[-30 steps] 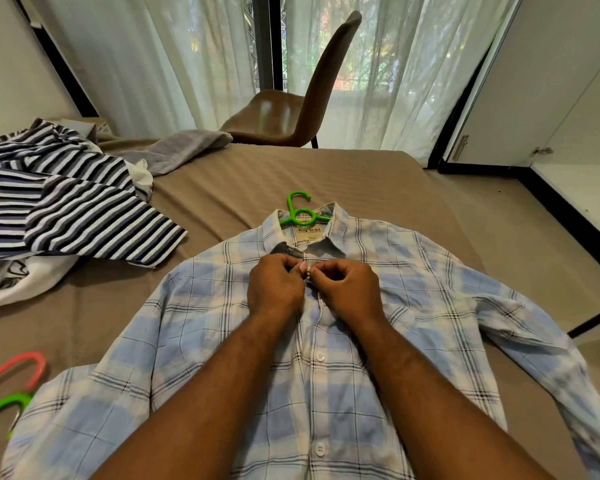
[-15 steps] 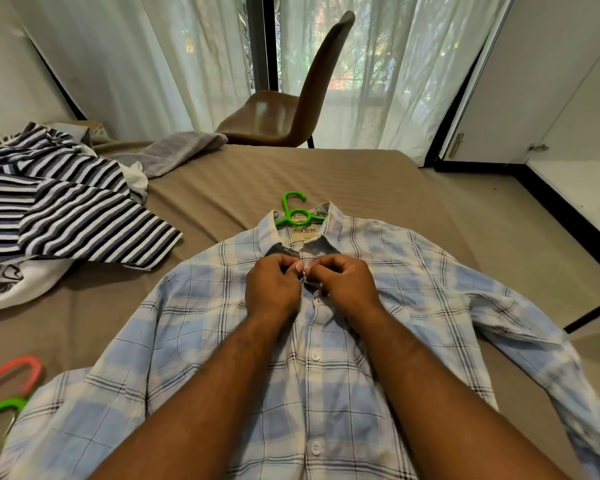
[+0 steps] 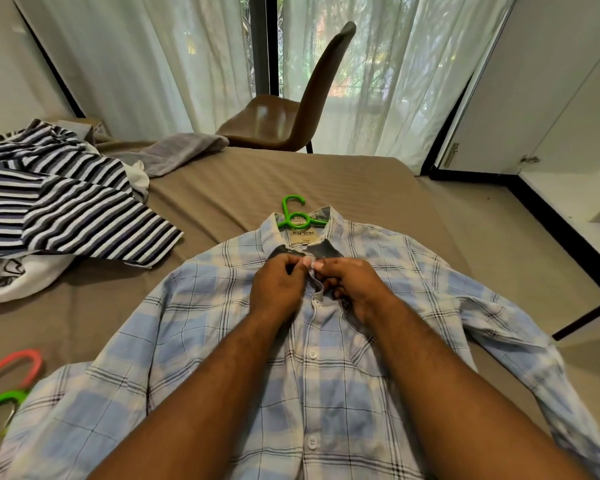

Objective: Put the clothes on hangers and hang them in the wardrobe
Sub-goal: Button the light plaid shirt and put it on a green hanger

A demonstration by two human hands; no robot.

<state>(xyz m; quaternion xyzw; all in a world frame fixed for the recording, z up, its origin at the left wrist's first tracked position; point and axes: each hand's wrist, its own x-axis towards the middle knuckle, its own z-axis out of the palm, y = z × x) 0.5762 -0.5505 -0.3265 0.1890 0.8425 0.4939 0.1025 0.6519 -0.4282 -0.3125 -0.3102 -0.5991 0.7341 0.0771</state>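
Note:
A light blue plaid shirt [image 3: 222, 341] lies flat on the bed, front up, sleeves spread. A green hanger [image 3: 293, 214] is inside it; only its hook and neck stick out of the collar. My left hand [image 3: 279, 287] and my right hand [image 3: 355, 289] meet just below the collar. Each pinches one edge of the shirt's front placket near the top button. The buttons lower down the front are done up. The hanger's arms are hidden under the fabric.
Striped shirts [image 3: 59, 206], a white garment [image 3: 18, 282] and a grey cloth [image 3: 184, 150] lie on the bed's left side. A pink hanger [image 3: 18, 363] and another green hanger [image 3: 2, 403] rest at the left edge. A brown chair [image 3: 291, 112] stands behind the bed; white wardrobe doors [image 3: 534, 109] are at right.
My hands stay at the top of the placket; the fingers have shifted slightly and the placket edge now stands up between them. The view has tilted a little.

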